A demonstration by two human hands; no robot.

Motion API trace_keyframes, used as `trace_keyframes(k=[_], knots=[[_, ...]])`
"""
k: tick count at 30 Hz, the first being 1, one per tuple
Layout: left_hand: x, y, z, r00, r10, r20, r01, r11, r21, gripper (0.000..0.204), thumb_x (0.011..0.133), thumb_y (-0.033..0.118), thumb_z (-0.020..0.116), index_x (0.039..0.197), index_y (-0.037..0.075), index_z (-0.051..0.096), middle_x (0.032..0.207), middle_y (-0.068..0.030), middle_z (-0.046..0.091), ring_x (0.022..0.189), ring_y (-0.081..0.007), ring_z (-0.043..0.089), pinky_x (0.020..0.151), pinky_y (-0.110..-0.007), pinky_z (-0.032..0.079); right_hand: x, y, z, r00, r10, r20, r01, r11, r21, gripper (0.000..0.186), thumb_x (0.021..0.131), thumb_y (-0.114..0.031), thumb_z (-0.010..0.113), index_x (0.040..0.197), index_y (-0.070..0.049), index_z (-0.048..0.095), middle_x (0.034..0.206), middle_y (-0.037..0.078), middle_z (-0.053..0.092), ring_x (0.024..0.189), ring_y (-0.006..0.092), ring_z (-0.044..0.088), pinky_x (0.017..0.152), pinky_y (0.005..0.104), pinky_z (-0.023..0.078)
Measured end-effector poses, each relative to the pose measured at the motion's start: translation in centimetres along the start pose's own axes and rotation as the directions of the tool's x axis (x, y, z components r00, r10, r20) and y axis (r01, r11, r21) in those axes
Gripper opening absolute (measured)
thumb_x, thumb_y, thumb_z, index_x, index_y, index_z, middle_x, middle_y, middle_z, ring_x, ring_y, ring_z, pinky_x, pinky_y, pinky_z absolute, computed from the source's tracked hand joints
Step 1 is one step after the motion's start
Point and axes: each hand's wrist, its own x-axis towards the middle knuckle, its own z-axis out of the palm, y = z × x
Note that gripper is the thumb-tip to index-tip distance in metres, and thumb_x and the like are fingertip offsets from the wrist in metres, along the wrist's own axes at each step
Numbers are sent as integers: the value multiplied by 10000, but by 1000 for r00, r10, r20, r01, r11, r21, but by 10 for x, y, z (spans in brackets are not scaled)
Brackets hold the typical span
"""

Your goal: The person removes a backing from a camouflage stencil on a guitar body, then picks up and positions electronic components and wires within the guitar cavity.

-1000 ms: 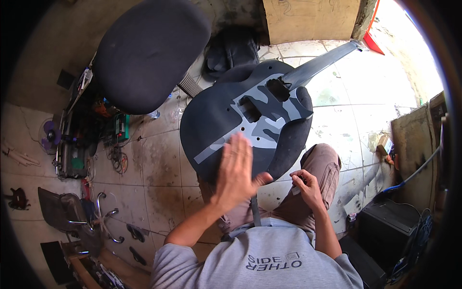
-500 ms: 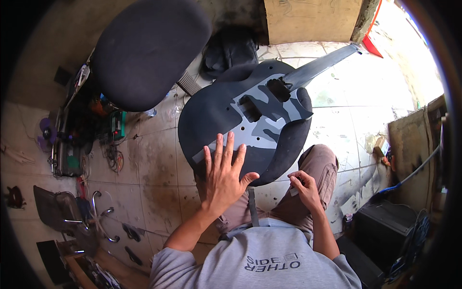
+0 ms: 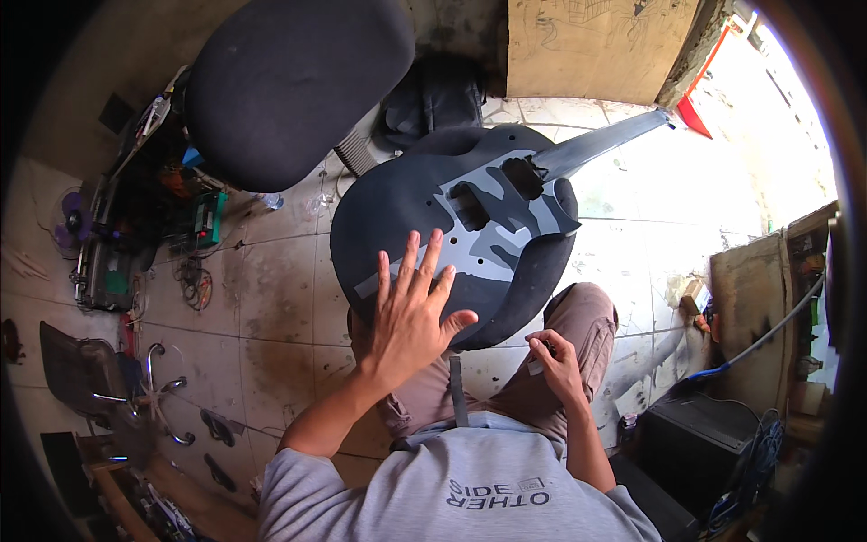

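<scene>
An electric guitar body [image 3: 388, 199] with its neck [image 3: 605, 144] lies face up before me on a dark round cushion or seat. It is matte black, with a grey camouflage band across it and two dark rectangular cutouts. My left hand [image 3: 406, 312] is open, fingers spread, palm down over the near-left part of the guitar body; the fingertips lie at the edge of the grey band. Above my right thigh, off the guitar, my right hand [image 3: 558, 363] is closed in a pinch. A small dark and whitish bit shows at its fingers, too small to name.
A black chair seat [image 3: 298, 90] rises at the upper left, beside a black bag [image 3: 438, 99]. Cluttered tools and a green box [image 3: 209, 219] stand at left, above an overturned office chair [image 3: 90, 379]. A black speaker-like box [image 3: 700, 443] and a hose [image 3: 768, 330] are at right.
My left hand has shifted slightly farther up the guitar body, still spread. The right hand keeps its pinch. The whole view has shifted a little.
</scene>
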Motion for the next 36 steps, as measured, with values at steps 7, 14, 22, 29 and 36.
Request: trace_keyframes(k=[7,14,22,29,36], knots=[[-5,5,4,999,-9,-54,9,1000,1,843,1010,726,419,1329,4,717,1722,-187,301,1595,-431,243,1247,-691,162,2,1,-2,1000,18,15,-19,998,62,298,1057,-276,688,1078,19,721,884,1,682,829,71,591,766,254,487],[-1,-1,6,994,-13,-110,19,999,51,716,1024,659,472,1264,43,745,1687,-176,371,1583,-405,286,1252,-677,183,6,-20,-2,999,21,-38,-18,997,80,272,1051,-275,698,1123,-15,730,881,2,688,823,79,624,759,250,492],[1,-22,-13,887,-219,-406,102,952,-290,263,899,257,843,943,49,686,1442,-157,608,1361,-406,581,1147,-565,443,19,-11,-12,1000,0,-3,0,990,142,233,1043,-247,713,1118,-28,732,900,-1,683,829,79,613,748,253,485],[-50,-34,-3,740,-567,-361,238,723,-648,143,1022,120,702,952,9,643,1170,-148,763,1231,-311,690,1042,-406,523,32,-59,-45,982,16,-188,13,988,152,333,998,-170,771,749,-91,564,636,-29,589,566,46,502,535,229,397],[-90,-39,28,564,-732,-382,146,544,-827,168,1081,133,619,1170,7,685,1294,-131,713,1187,-268,683,1044,-380,529,60,-171,16,825,-564,42,491,677,-549,252,849,-208,881,876,-40,697,828,80,626,739,233,638,649,364,493]])
